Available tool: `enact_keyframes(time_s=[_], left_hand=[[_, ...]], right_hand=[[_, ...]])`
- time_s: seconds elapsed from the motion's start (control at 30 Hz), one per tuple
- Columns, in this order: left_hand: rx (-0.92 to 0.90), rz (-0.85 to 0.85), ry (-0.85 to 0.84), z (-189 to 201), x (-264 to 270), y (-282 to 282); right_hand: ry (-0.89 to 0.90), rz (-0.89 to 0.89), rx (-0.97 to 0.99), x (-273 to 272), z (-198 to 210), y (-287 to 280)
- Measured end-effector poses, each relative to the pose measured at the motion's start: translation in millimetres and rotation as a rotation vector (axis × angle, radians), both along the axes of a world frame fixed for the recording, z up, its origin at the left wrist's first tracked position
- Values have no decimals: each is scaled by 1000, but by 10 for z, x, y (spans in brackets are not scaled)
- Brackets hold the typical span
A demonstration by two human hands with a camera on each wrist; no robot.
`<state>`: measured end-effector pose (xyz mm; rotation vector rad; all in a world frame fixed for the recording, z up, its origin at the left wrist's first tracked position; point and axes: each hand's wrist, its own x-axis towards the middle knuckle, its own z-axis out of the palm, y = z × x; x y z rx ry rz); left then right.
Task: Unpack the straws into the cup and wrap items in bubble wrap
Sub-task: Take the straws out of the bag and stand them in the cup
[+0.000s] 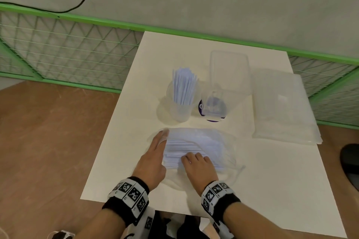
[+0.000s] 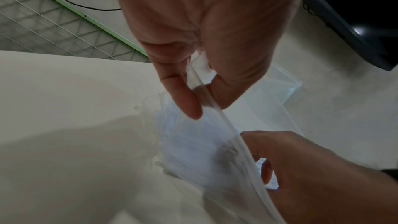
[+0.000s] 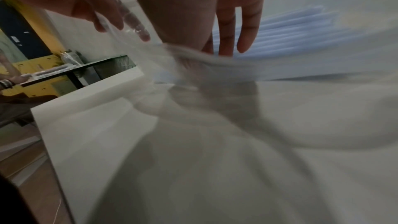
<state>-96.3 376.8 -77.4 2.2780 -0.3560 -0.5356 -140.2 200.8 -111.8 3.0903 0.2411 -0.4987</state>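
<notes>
A clear plastic bag of pale blue straws (image 1: 194, 147) lies on the white table (image 1: 262, 180) in front of me. My left hand (image 1: 164, 136) pinches the bag's open edge (image 2: 215, 108) between thumb and forefinger and holds it up. The fingers of my right hand (image 1: 189, 158) reach through the bag's mouth and rest, fairly straight, on the straws (image 3: 290, 23). Behind the bag stands a clear cup (image 1: 181, 110) with several straws upright in it. A folded stack of bubble wrap (image 1: 281, 106) lies at the right.
A second clear cup with a purple label (image 1: 212, 109) stands right of the straw cup, and a clear rectangular container (image 1: 229, 68) is behind it. A green mesh fence (image 1: 68, 50) runs behind the table. Brown floor lies to the left.
</notes>
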Motion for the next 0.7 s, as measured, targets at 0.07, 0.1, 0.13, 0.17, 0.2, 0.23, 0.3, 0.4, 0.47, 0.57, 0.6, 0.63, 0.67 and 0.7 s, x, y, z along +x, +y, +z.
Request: enact_keyframes(time_s=[0.07, 0.1, 0.13, 0.17, 0.2, 0.23, 0.3, 0.4, 0.47, 0.57, 0.6, 0.63, 0.67, 0.7], left_hand=[[5, 1, -7, -8, 1, 3], [10, 2, -4, -9, 4, 7], [14, 3, 1, -4, 8, 12], [17, 3, 4, 2, 14, 15], [20, 2, 6, 10, 20, 17], [25, 0, 8, 20, 26, 19], [35, -7, 8, 41, 35, 26], [41, -16, 13, 61, 29, 40], [46, -22, 18, 58, 19, 48], [59, -20, 16, 54, 9, 46], [62, -15, 19, 61, 4, 44], [64, -12, 22, 60, 0, 47], [63, -11, 25, 65, -2, 48], [62, -11, 28, 64, -3, 52]], right_hand=[[24, -16, 1, 31, 33, 8], [55, -7, 2, 50, 49, 11], [73, 10, 11, 64, 73, 18], [88, 19, 10, 79, 64, 18], [80, 32, 4, 92, 37, 11], [73, 28, 8, 103, 23, 6], [57, 17, 10, 112, 12, 4], [51, -3, 44, 91, -7, -7], [45, -4, 49, 91, -28, -4], [63, -32, 55, 148, -10, 25], [72, -42, 54, 168, -10, 32], [84, -47, 51, 186, -5, 40], [98, -52, 44, 199, -1, 46], [113, -54, 44, 208, 3, 54]])
